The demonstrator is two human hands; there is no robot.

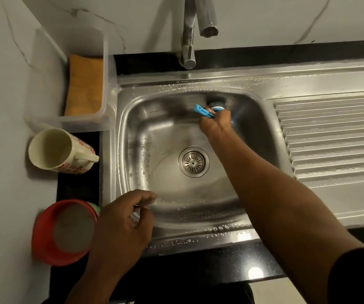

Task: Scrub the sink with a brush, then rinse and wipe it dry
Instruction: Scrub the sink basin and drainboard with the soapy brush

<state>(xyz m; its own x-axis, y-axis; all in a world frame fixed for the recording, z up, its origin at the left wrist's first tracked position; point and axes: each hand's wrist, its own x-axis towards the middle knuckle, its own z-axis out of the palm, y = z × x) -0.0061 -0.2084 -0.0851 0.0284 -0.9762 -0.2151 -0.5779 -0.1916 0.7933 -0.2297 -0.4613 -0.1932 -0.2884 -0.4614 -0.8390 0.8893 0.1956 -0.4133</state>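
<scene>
A steel sink (132, 132) with a round drain (193, 161) fills the middle of the view, wet with droplets on its rim. My right hand (217, 122) reaches across the basin and grips a blue-handled brush (203, 111), its dark head pressed against the far wall near the back right corner. My left hand (124, 224) rests on the sink's front left rim, fingers curled loosely, nothing clearly held. An orange cloth (84, 84) lies in a clear plastic tub (105, 69) at the back left.
A chrome tap (188, 40) stands behind the basin, spout overhead. A ribbed drainboard (334, 132) extends to the right. A cream patterned mug (56, 150) and a red bowl (45, 238) sit on the counter at the left.
</scene>
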